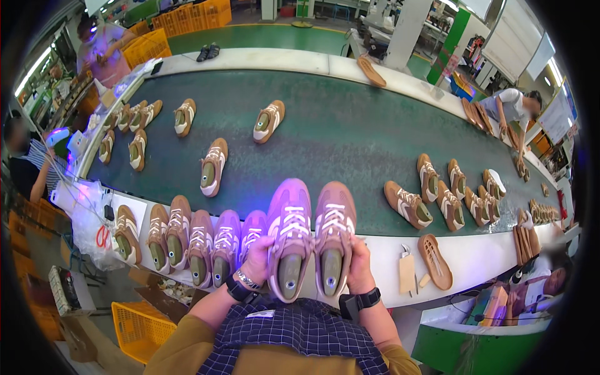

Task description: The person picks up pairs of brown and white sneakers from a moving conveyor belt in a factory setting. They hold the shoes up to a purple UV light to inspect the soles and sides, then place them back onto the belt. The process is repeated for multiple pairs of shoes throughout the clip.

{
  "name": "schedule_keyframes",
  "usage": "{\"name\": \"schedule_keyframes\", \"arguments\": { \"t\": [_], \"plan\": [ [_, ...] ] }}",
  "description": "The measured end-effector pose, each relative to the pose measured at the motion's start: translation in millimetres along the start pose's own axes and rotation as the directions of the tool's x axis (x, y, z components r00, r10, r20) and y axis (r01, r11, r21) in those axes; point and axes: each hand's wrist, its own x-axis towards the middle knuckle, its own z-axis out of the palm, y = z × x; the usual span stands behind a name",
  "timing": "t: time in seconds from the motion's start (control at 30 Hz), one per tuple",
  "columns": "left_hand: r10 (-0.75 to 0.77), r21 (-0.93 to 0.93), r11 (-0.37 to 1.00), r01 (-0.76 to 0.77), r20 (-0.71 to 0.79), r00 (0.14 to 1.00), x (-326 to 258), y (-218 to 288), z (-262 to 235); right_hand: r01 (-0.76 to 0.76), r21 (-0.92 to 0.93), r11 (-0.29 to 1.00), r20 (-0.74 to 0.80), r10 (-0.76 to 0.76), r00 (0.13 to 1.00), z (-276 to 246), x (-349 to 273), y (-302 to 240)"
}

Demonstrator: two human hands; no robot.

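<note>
Side by side in front of me, I hold a pair of brown sneakers with white laces, toes pointing away. The left sneaker [289, 195] is gripped at its outer side by my left hand [255, 259]. My right hand [359, 265] is closed on the outer side of the right sneaker [335, 194]. Olive shoe lasts fill both openings, and purple light tints the left one more. Close by my left hand, a row of similar sneakers [200, 240] stands along the near ledge. Some fingers are hidden behind the sneakers.
Beyond the white ledge [381, 250] runs a dark green conveyor belt [331, 131] bearing scattered sneakers [214, 164]. To the right lie a brown sole [435, 262] and small hand tools [407, 269]. A yellow crate [142, 331] stands at lower left. Other people work around the belt.
</note>
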Motion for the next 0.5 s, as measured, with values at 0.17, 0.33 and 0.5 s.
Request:
{"name": "schedule_keyframes", "arguments": {
  "t": [0.17, 0.33, 0.5],
  "plan": [
    [0.229, -0.073, 0.971, -0.226, 0.031, 0.973, 14.0, 18.4, 40.3, 0.175, 0.206, 0.963, -0.056, -0.167, 0.984, 0.3, 5.5, -13.3],
    [0.314, -0.083, 0.943, -0.323, -0.109, 0.943, 10.8, 15.9, 28.8, 0.259, 0.184, 0.948, -0.145, -0.235, 0.961, -8.6, -3.1, -16.7],
    [0.314, -0.081, 0.938, -0.339, -0.221, 0.923, 12.8, 8.9, 15.5, 0.244, 0.210, 0.947, -0.294, -0.177, 0.939, -12.9, -9.6, -2.9]
  ]
}}
